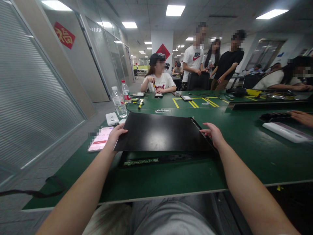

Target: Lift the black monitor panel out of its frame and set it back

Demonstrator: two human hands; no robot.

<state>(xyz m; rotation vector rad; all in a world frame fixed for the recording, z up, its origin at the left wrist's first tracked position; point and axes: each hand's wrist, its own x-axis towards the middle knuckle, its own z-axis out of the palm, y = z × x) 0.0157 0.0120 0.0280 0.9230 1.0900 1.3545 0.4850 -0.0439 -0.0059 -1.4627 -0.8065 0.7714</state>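
A flat black panel [158, 132] is lifted at its near edge above a black chassis [156, 160] on the green table [244, 156]. My left hand [114, 135] grips the panel's left edge, fingers curled over it. On the right edge, my right hand [214, 133] holds the same panel, thumb on top. Circuit parts show in the gap beneath the raised panel.
A phone [100, 138] lies by my left hand, with a white box [111, 118] and two water bottles [119, 101] behind. A white device [287, 131] and another person's hand [302, 117] are at right. Several people sit or stand at the far side.
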